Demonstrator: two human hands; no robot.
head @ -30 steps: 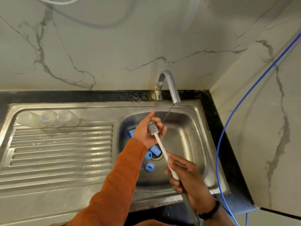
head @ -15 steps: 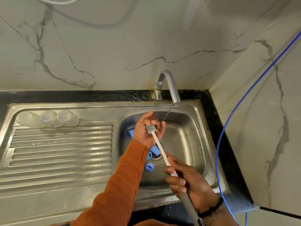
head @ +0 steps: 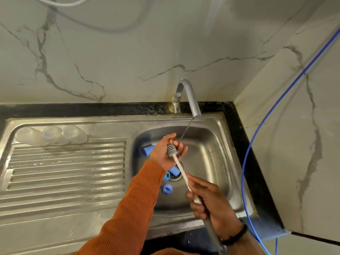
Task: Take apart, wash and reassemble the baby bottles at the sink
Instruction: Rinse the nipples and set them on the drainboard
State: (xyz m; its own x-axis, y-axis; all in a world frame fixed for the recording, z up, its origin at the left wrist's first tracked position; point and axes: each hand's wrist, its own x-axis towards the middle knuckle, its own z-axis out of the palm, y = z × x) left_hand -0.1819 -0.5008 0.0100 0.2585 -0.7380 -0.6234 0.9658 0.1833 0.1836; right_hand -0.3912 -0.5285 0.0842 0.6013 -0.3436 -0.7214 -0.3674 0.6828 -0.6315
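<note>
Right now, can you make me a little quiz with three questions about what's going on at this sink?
1. True or false: water is running from the tap.
2. Which hand grips the handle of the bottle brush? A) left hand B) right hand C) neither
3. Fill in: the clear bottles lie on the ribbed ______ beside the sink basin.

Key
1. True, a thin stream falls into the basin.
2. B. The left hand is cupped around the grey brush head, and what it may be holding there is hidden.
3. Draining board. The blue bottle parts lie in the basin near the drain.
</note>
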